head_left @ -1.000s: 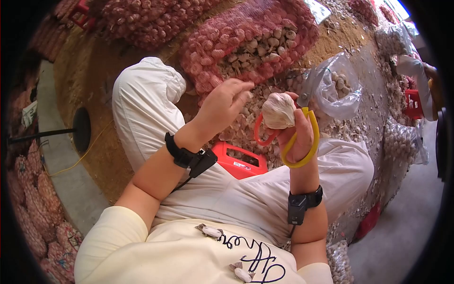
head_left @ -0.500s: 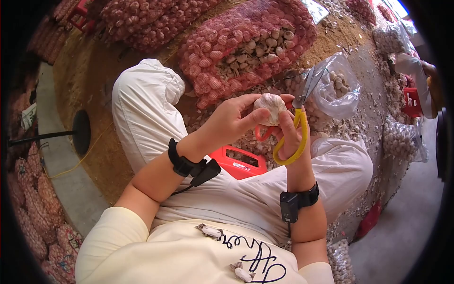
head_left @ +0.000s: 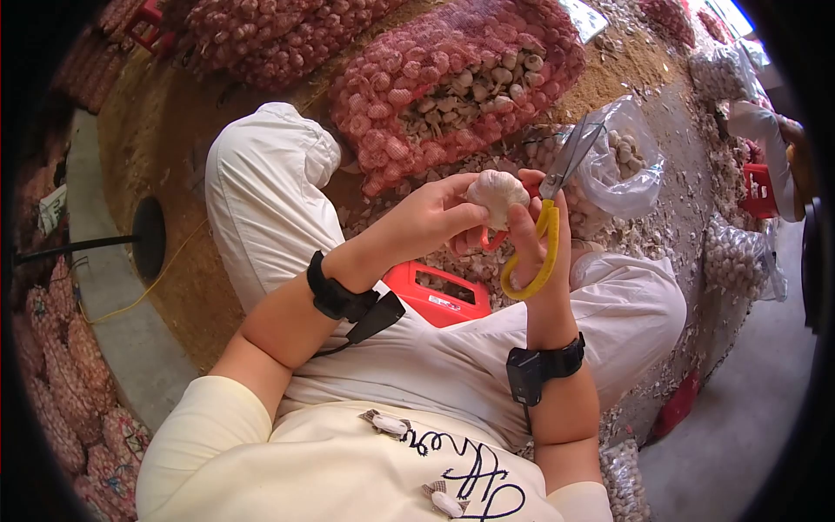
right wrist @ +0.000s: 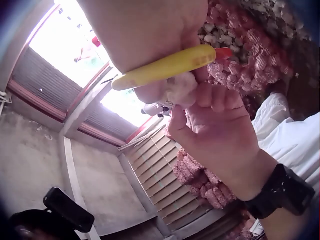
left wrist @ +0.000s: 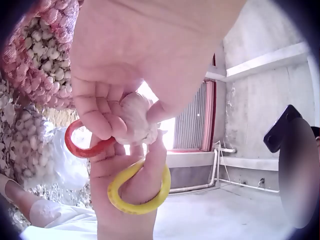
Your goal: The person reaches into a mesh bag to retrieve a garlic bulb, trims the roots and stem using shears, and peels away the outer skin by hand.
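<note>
A whitish garlic bulb (head_left: 498,195) is held between both hands above the lap. The left hand (head_left: 426,214) grips it from the left, thumb on the near side and fingers behind. From the right, the right hand (head_left: 541,248) pinches the same bulb while carrying a pair of scissors (head_left: 546,252). One yellow loop of the scissors hangs round the base of the right thumb, and the red loop (left wrist: 82,145) shows beside the left fingers in the left wrist view. The blades (head_left: 576,150) point up and away from the bulb.
Ahead lies a torn-open red mesh sack (head_left: 383,104) full of garlic. A clear plastic bag (head_left: 622,187) of bulbs stands at the right. A red plastic stool (head_left: 439,296) sits between the legs, and garlic skins (head_left: 448,230) litter the floor. Another person's arm (head_left: 757,130) shows far right.
The left hand, empty a second ago, has moved right and taken hold of the bulb. The right hand has shifted slightly left with the bulb and scissors, whose blades show more fully.
</note>
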A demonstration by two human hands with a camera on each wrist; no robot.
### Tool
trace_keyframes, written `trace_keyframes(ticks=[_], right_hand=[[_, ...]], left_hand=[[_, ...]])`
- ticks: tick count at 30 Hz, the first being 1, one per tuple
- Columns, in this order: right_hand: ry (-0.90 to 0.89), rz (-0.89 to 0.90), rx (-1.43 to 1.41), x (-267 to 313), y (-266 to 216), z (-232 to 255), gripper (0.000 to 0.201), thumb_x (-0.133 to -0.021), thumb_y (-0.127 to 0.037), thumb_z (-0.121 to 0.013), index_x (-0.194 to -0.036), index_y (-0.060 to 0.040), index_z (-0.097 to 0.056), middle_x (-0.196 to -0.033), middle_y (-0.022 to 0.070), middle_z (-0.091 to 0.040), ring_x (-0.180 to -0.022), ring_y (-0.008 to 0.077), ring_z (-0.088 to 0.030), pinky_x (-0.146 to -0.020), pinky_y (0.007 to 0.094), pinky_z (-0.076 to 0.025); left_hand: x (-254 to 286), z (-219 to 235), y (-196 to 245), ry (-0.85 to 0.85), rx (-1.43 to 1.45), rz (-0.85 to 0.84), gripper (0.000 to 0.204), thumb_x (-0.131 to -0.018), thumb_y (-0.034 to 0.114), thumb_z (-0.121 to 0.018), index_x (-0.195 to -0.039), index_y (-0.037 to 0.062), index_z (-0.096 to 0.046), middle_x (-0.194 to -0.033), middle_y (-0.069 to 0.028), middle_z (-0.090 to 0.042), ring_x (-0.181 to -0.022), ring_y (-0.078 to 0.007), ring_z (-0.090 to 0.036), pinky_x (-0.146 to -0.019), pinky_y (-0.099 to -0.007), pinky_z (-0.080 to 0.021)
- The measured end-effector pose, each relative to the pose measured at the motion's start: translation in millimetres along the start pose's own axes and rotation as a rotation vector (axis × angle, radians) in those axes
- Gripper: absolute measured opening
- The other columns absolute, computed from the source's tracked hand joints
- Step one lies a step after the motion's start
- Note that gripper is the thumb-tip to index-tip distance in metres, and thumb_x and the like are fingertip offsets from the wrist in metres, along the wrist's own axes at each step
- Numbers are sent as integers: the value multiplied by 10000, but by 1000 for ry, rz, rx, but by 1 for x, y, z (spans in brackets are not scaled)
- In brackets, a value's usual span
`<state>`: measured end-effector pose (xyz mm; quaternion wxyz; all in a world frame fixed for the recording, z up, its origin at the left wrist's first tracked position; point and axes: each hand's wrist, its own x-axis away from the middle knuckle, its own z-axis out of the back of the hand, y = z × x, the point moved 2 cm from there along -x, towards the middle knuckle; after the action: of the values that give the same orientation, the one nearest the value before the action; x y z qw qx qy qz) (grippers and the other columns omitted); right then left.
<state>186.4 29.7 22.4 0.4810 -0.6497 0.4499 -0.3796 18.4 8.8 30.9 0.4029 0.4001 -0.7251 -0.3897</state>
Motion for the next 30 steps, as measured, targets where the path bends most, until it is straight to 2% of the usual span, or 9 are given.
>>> trace_keyframes(ticks=[3,5,6,9,13,15,17,26,30], right_hand=[[3,16,1,-1,-1,0,406,-918,-178,-627,-1257,-36,-456,-1053,60,-580,-951,120,-569,-791,250,-472],[11,-15,-31,-1,-6,-1,407,-916,-173,-630,-1257,-36,-456,-1049,58,-579,-946,121,-569,-788,250,-471],[19,-45,-63,-1,-7,-2,408,-915,-169,-632,-1257,-36,-456,-1045,56,-578,-941,122,-569,-786,251,-470],[8,-69,-59,-2,-6,1,417,-912,-166,-636,-1262,-37,-449,-1042,56,-578,-936,120,-567,-779,253,-470],[26,-24,-73,-1,-5,-1,417,-915,-163,-637,-1264,-36,-446,-1041,57,-579,-909,112,-567,-759,237,-467],[28,0,42,-1,-3,0,433,-904,-144,-662,-1264,-40,-446,-1055,61,-581,-914,112,-583,-759,230,-476],[6,5,46,-1,-3,-1,450,-893,-135,-679,-1265,-42,-446,-1055,63,-589,-915,115,-594,-765,232,-483],[-4,-31,69,-1,-7,-3,501,-863,-130,-722,-1267,-47,-438,-1032,72,-626,-910,125,-620,-792,242,-496],[56,31,97,-1,-4,0,514,-858,-128,-726,-1271,-46,-430,-1039,64,-604,-929,123,-609,-802,245,-495]], left_hand=[[2,0,0,-15,-12,63,404,-926,170,-544,-1300,27,-489,-940,-16,-629,-743,-53,-578,-629,-214,-481],[0,-1,-2,-22,-51,-60,374,-928,148,-511,-1282,29,-500,-869,-8,-618,-733,-59,-582,-628,-211,-479],[0,0,-2,-22,-50,-60,374,-928,148,-511,-1282,29,-500,-869,-8,-618,-733,-59,-582,-628,-211,-479],[1,0,2,-27,0,-19,354,-885,52,-469,-1229,-5,-531,-829,-37,-623,-663,-74,-552,-618,-222,-460],[0,-3,5,37,-20,43,327,-919,111,-527,-1231,17,-539,-824,-28,-636,-692,-73,-575,-624,-222,-469],[1,-2,3,65,-29,47,341,-927,144,-555,-1246,25,-535,-830,-28,-644,-704,-73,-583,-627,-224,-473],[2,1,1,72,-65,7,466,-944,217,-602,-1339,20,-455,-898,-53,-647,-749,-84,-603,-650,-237,-506],[1,3,-5,137,-196,-32,471,-896,59,-554,-1349,4,-438,-934,-86,-660,-778,-101,-627,-680,-251,-525],[-1,4,-3,141,-116,-24,460,-917,110,-579,-1335,-11,-433,-922,-91,-666,-771,-100,-631,-685,-245,-523]])
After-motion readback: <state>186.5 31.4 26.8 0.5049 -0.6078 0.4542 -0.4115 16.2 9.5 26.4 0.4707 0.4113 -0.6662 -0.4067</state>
